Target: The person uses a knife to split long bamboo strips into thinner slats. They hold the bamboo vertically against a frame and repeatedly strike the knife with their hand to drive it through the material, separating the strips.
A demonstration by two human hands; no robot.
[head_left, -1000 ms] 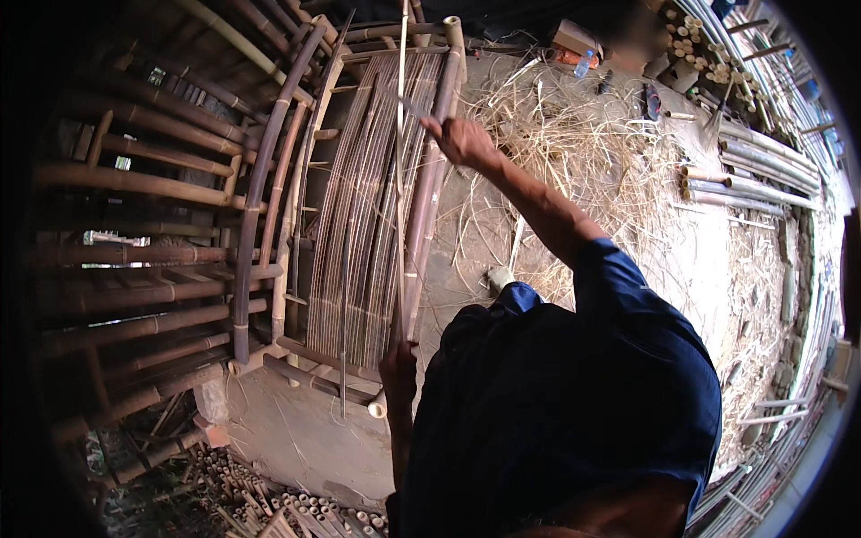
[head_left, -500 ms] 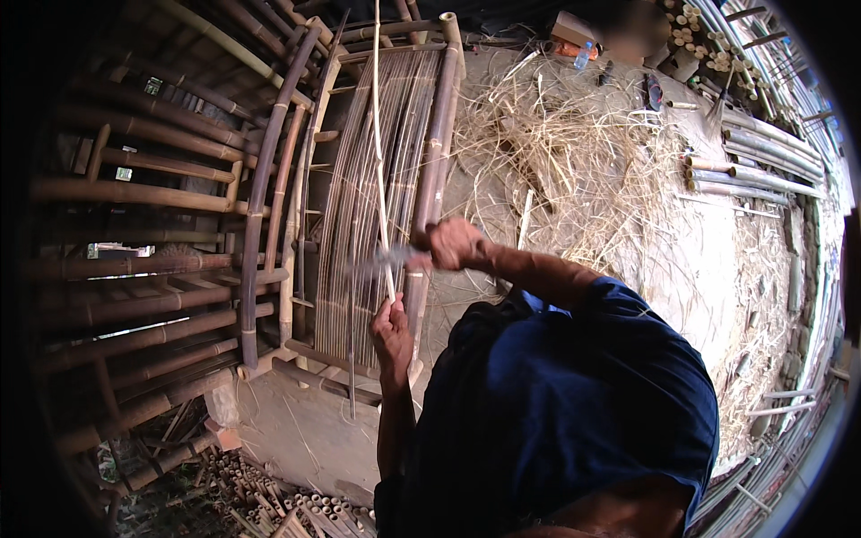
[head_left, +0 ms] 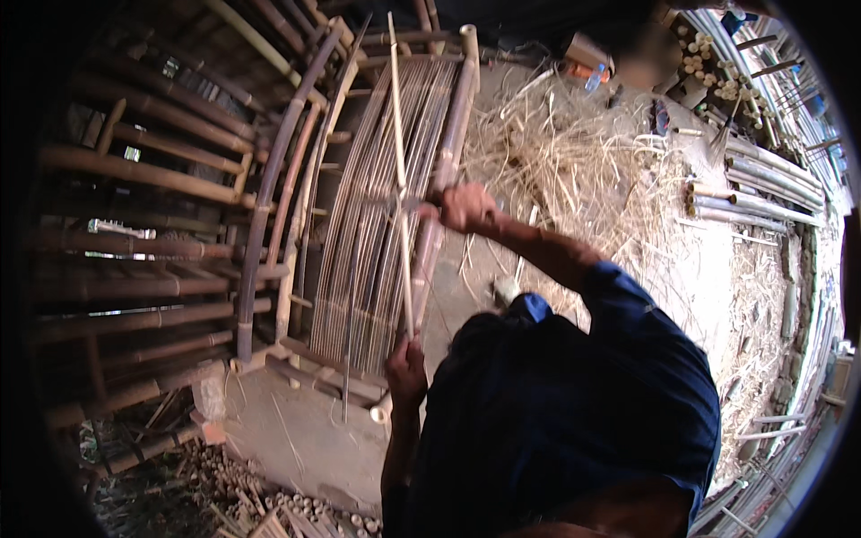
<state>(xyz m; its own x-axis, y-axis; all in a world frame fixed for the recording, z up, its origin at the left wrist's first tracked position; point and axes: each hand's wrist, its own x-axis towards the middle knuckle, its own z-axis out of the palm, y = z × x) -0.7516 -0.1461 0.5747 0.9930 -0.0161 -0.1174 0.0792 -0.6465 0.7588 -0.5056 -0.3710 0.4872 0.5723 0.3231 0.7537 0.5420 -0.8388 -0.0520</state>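
A long, pale bamboo strip (head_left: 396,108) stretches away from me over a slatted bamboo bench (head_left: 465,108). Its near end is in my left hand (head_left: 408,369), whose fingers are closed round it beside the near end of the bench. My right hand (head_left: 466,208) grips a knife, its handle mostly hidden in the fist. The blurred knife blade (head_left: 381,202) points left and crosses the strip partway along its length. Whether the edge is cutting into the strip or only lies against it, I cannot tell.
A bamboo frame (head_left: 260,215) of thick poles stands to the left. Tangled pale shavings (head_left: 574,152) cover the floor at right. Several bamboo poles (head_left: 762,193) lie at far right. Cut bamboo pieces (head_left: 242,489) are heaped at lower left; a plastic bottle (head_left: 595,77) stands far off.
My right hand with the knife has moved away from me along the strip. My left hand has come nearer, still holding the strip's end. The whole view has shifted slightly.
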